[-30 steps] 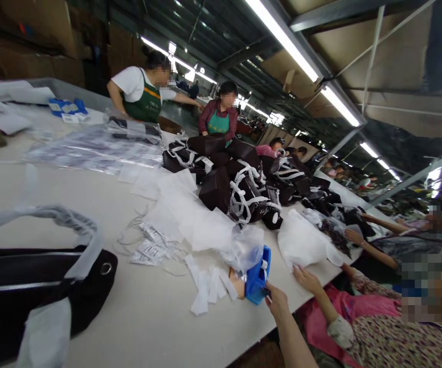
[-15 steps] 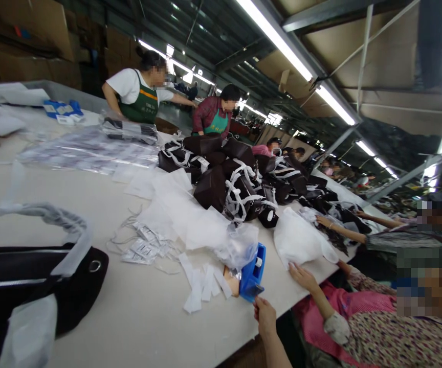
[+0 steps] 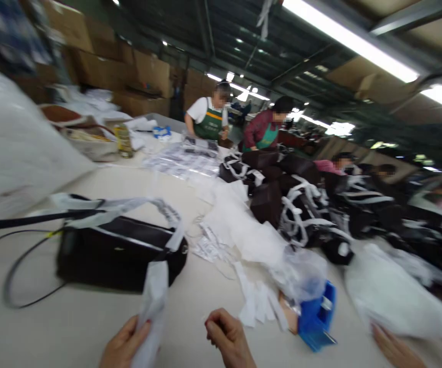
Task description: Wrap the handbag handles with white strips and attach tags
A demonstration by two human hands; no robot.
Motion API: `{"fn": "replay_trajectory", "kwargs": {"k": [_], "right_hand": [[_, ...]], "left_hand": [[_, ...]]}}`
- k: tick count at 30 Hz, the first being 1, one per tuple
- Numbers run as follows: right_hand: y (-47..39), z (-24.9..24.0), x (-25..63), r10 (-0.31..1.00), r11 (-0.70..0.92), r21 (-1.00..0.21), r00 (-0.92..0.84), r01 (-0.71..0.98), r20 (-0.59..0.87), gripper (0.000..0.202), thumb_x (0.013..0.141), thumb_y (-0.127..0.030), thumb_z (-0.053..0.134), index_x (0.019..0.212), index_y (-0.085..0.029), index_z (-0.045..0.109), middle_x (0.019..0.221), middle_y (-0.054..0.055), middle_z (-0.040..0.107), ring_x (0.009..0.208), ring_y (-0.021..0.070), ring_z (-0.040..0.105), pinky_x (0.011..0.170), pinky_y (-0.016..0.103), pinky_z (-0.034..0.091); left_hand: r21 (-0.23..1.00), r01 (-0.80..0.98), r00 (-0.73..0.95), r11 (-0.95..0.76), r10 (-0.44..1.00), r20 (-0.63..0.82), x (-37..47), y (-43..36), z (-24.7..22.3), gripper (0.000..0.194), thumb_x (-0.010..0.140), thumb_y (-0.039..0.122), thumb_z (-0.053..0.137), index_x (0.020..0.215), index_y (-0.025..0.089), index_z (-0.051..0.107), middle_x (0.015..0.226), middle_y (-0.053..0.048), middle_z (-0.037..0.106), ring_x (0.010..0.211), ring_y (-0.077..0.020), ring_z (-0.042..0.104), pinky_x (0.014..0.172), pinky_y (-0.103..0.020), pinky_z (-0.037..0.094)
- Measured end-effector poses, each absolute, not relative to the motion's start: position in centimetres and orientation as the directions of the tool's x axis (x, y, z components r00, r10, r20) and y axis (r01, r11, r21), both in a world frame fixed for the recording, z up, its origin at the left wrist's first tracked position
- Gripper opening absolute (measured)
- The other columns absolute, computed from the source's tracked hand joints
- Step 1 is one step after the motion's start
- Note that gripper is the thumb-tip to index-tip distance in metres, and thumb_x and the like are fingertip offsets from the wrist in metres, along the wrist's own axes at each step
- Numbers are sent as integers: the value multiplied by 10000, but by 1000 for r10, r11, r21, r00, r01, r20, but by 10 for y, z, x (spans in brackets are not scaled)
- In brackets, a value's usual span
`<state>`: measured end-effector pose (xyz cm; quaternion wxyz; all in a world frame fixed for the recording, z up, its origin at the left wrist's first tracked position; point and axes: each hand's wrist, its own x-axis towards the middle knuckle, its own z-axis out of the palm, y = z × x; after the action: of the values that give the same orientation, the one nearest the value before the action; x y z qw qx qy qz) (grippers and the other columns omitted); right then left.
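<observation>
A black handbag [image 3: 109,255] lies on the table, its handle [image 3: 167,214] wrapped in whitish paper. My left hand [image 3: 127,342] is closed on a wrapped white strip [image 3: 155,291] that hangs from the bag's near right corner; whether a strap runs inside the wrap is hidden. To its right, my right hand [image 3: 226,335] is held over the table with fingers pinched together. Anything between those fingers is too small to make out. A blue tape dispenser [image 3: 316,319] stands further right, beside several white paper strips [image 3: 259,301].
Sheets of white paper [image 3: 240,220] and tags [image 3: 209,248] lie mid-table before a heap of dark bags [image 3: 267,202]. A co-worker's hand [image 3: 393,347] touches white wrapping [image 3: 401,296] at right. A hose [image 3: 9,276] curves at left. Two aproned people [image 3: 211,122] stand behind.
My right hand has left the tape dispenser and come left towards the bag. My left hand has come into view, gripping the white strip. The view has swung left.
</observation>
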<state>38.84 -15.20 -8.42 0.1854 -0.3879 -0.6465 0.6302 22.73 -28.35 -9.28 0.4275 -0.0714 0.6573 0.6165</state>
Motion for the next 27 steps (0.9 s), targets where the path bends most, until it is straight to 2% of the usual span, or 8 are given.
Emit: {"fn": "replay_trajectory", "kwargs": {"k": [2, 4, 7, 13, 18, 21, 25, 27], "right_hand": [[-164, -65, 354, 580, 1, -971, -792, 238, -194, 231, 773, -382, 496, 672, -179, 541, 567, -35, 459, 549, 99, 418, 528, 211, 335], [-171, -53, 329, 465, 96, -967, -870, 235, -165, 225, 800, -356, 464, 677, -182, 536, 584, -33, 450, 567, 103, 416, 542, 213, 333], [-179, -50, 305, 417, 217, -935, -893, 280, -171, 227, 808, -339, 437, 677, -184, 537, 596, -21, 471, 574, 116, 437, 543, 222, 333], [-188, -63, 287, 550, 412, -765, -804, 494, -224, 230, 805, -301, 404, 651, -195, 539, 614, 16, 568, 587, 157, 515, 558, 253, 336], [-184, -69, 277, 597, 314, -737, -728, 599, -337, 220, 734, -308, 482, 551, -201, 539, 528, 24, 589, 507, 171, 535, 527, 267, 349], [-181, -67, 274, 611, 251, -712, -678, 656, -410, 221, 707, -316, 507, 514, -209, 526, 482, 20, 575, 451, 164, 514, 503, 273, 341], [-176, -63, 278, 728, 300, -610, -589, 733, -350, 262, 629, -401, 612, 508, -215, 473, 491, 39, 568, 516, 191, 517, 515, 288, 321], [-175, -63, 281, 740, 230, -649, -563, 725, -367, 287, 584, -418, 651, 538, -212, 456, 472, 15, 538, 496, 175, 497, 498, 277, 316]], "left_hand": [[741, -649, -578, 172, 521, -628, 228, -280, -86, 428, 533, 438, 707, 849, 175, 585, 622, 37, 655, 520, -157, 563, 517, -266, 473], [767, -624, -590, 150, 552, -589, 226, -278, -84, 360, 584, 404, 666, 825, 148, 593, 635, 14, 650, 568, -165, 566, 538, -262, 459], [824, -534, -648, 189, 536, -542, 226, -278, -83, 335, 619, 413, 616, 810, 138, 603, 675, 0, 650, 631, -173, 559, 578, -260, 440], [892, -316, -724, 324, 525, -447, 229, -281, -86, 358, 712, 452, 473, 851, 151, 607, 771, -33, 646, 760, -202, 565, 703, -279, 422], [929, -136, -787, 343, 533, -312, 228, -281, -90, 279, 727, 407, 432, 735, 192, 609, 742, -22, 609, 761, -184, 561, 720, -262, 411], [923, -142, -780, 357, 534, -327, 228, -282, -92, 277, 700, 406, 441, 716, 189, 611, 726, -24, 612, 734, -190, 560, 704, -271, 407], [907, -247, -757, 342, 516, -401, 226, -283, -90, 301, 649, 402, 485, 760, 161, 628, 720, -27, 634, 710, -200, 550, 664, -278, 401], [886, -327, -734, 329, 502, -457, 224, -282, -87, 316, 612, 393, 515, 768, 147, 636, 670, -19, 629, 658, -190, 531, 606, -270, 387]]}}
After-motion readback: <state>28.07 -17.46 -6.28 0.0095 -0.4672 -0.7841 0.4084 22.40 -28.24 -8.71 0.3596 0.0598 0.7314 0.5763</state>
